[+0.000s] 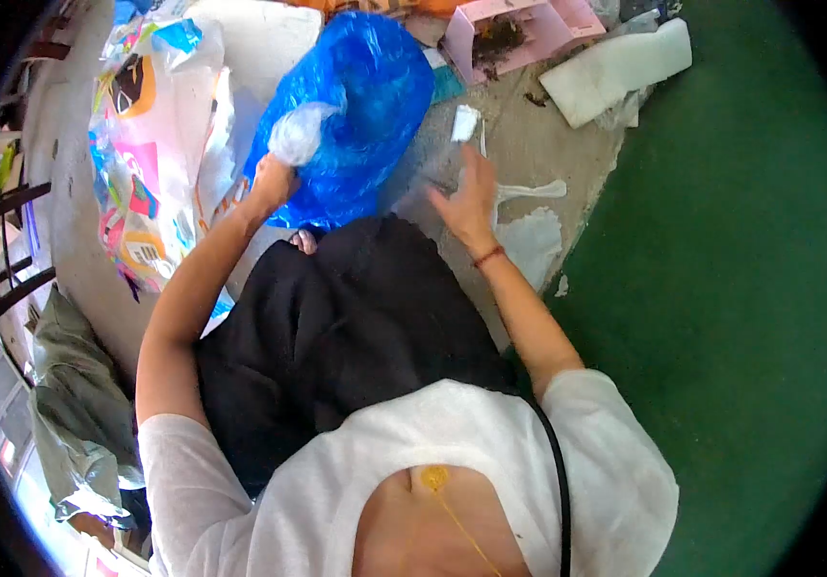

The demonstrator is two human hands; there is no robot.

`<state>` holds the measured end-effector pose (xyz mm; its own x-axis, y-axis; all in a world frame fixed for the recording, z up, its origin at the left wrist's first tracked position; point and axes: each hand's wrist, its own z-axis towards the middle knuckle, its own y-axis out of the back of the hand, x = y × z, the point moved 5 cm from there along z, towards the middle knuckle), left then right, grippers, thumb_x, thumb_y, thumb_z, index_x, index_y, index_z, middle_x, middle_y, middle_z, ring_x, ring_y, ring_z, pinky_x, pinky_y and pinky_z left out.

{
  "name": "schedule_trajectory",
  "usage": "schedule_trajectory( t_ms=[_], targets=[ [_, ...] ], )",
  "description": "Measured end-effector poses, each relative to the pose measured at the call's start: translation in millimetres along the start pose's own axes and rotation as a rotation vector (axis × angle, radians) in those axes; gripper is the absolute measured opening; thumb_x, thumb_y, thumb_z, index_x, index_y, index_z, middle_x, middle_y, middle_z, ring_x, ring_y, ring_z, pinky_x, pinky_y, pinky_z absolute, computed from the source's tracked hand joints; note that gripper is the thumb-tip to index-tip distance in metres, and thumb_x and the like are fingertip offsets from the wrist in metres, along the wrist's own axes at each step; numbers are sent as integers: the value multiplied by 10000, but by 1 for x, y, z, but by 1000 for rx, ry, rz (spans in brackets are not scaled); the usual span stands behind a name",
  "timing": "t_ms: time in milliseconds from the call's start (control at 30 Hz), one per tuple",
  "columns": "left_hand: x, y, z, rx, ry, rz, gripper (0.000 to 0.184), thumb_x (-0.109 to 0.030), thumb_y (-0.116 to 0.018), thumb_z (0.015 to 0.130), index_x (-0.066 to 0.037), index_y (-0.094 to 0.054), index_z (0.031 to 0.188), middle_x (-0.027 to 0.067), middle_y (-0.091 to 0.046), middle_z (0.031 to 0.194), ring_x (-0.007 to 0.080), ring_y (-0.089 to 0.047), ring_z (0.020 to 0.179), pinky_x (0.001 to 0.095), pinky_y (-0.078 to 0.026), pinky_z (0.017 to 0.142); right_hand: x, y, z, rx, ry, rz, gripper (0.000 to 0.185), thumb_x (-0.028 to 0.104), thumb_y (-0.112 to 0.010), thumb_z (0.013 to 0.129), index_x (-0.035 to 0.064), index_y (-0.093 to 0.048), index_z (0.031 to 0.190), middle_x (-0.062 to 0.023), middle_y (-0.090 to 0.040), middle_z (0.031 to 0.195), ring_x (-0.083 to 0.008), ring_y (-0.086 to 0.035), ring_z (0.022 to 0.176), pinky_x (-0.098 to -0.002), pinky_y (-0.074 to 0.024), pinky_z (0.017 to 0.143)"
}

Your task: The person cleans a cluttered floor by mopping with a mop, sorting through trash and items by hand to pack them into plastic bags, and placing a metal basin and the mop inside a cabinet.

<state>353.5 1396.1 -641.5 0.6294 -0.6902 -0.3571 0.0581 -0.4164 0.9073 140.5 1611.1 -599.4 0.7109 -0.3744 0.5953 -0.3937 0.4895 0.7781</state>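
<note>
My left hand is closed around a crumpled wad of clear plastic film, held over the near left side of a large blue plastic bag. The bag lies on the ground with its film bunched up. To the right, my right hand is stretched out with thumb and fingers apart, holding nothing I can see. Just beyond its fingertips is a small white piece. A hazy, see-through patch left of my right thumb is too blurred to name.
At left lies a big printed plastic bag. A pink box with dark debris and a white foam roll are at the back. White scraps lie by the green floor. A dark frame stands far left.
</note>
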Motion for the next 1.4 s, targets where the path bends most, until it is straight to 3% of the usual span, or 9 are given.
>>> schedule_trajectory(
  t_ms=[167,300,433,667,933,1067,1167,1300,1400],
  targets=[
    [25,-13,-7,-78,112,123,582,-193,-552,643,-132,-417,1205,152,-400,1246,333,-349,1156,443,-273,943,-124,-20,-129,504,-634,-217,652,205,-672,620,-24,-372,1151,-225,-451,1111,-369,-431,1054,-421,-391,825],
    [27,-6,-9,-170,61,198,607,-200,-549,639,-66,-392,1210,160,-367,1266,343,-307,1177,452,-232,965,-148,-47,-117,760,-599,-286,344,122,-611,667,0,-501,969,-191,-513,1005,-366,-482,954,-408,-420,758],
    [45,-10,-1,-113,265,97,342,-192,-542,683,-66,-552,1001,224,-568,948,368,-536,903,454,-395,797,-101,-36,-3,336,-123,-259,121,78,-572,664,51,-560,782,-133,-520,944,-332,-500,873,-398,-419,687],
    [49,2,-11,-262,306,-62,264,-70,-531,659,-29,-574,916,223,-588,837,389,-557,806,449,-433,719,-29,-81,114,305,762,-285,158,86,-540,641,18,-587,775,-150,-491,1035,-302,-423,1013,-404,-351,845],
    [51,12,-35,-145,452,-299,203,-117,-548,681,-30,-594,859,247,-574,843,401,-547,814,459,-431,726,-22,-23,240,-274,399,-293,285,44,-485,649,-27,-538,920,-155,-468,1118,-330,-396,1064,-465,-302,894],
    [50,19,-38,-155,501,-259,228,-119,-563,676,-33,-586,885,242,-576,840,396,-550,812,454,-437,725,-87,-16,280,98,203,-467,446,69,-511,684,61,-451,1126,-110,-444,1184,-274,-373,1136,-469,-307,907],
    [54,12,-41,-83,542,-275,283,-120,-570,666,-27,-563,933,240,-562,912,398,-527,872,442,-427,764,-85,-19,286,57,508,-774,465,83,-492,715,110,-424,1174,-92,-461,1152,-254,-394,1113,-457,-305,908],
    [47,16,-53,-422,266,-38,232,-89,-537,615,-16,-563,833,238,-558,819,423,-499,816,489,-387,737,-67,-29,290,362,343,-825,352,96,-505,714,111,-521,1066,-88,-493,1071,-241,-398,1102,-449,-290,921],
    [51,10,-54,-302,383,-44,292,-90,-537,609,-12,-538,890,236,-532,875,426,-460,871,487,-370,760,-53,-31,274,341,474,-866,231,121,-519,693,80,-595,907,-119,-549,988,-265,-468,1039,-434,-359,862]
  ],
)
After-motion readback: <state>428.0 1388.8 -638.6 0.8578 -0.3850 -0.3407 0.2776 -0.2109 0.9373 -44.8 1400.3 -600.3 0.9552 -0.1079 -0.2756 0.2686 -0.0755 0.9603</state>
